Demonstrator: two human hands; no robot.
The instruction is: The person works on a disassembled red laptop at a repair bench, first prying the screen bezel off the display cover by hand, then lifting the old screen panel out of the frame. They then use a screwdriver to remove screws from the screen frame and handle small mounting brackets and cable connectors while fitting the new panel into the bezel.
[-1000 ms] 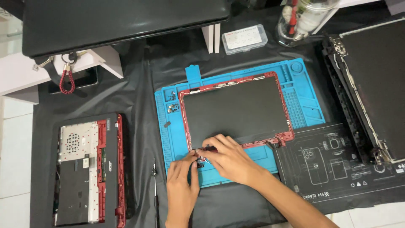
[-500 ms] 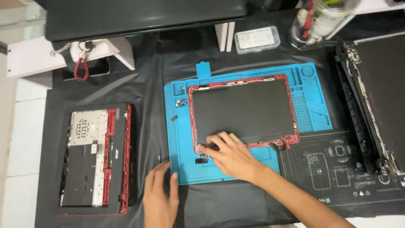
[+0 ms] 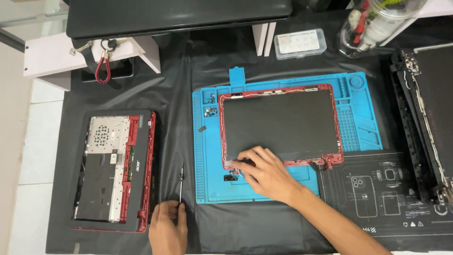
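Note:
A red-framed laptop screen lid (image 3: 282, 123) lies face up on a blue work mat (image 3: 358, 123). My right hand (image 3: 262, 172) rests on the lid's lower left corner, fingers pressing the frame near a small black hinge part (image 3: 230, 177). My left hand (image 3: 169, 229) is down at the front edge of the black table cover, its fingers closed on the handle of a thin screwdriver (image 3: 180, 182) that lies on the cover left of the mat.
A red and black laptop base (image 3: 113, 170) with its underside open lies at the left. Another dark laptop part (image 3: 424, 123) sits at the right edge. A clear screw box (image 3: 300, 43), a jar of tools (image 3: 377, 23) and a shelf are at the back.
My left hand left the lid's corner and moved down-left to the screwdriver on the cover. The right hand stayed on the lid's lower left corner.

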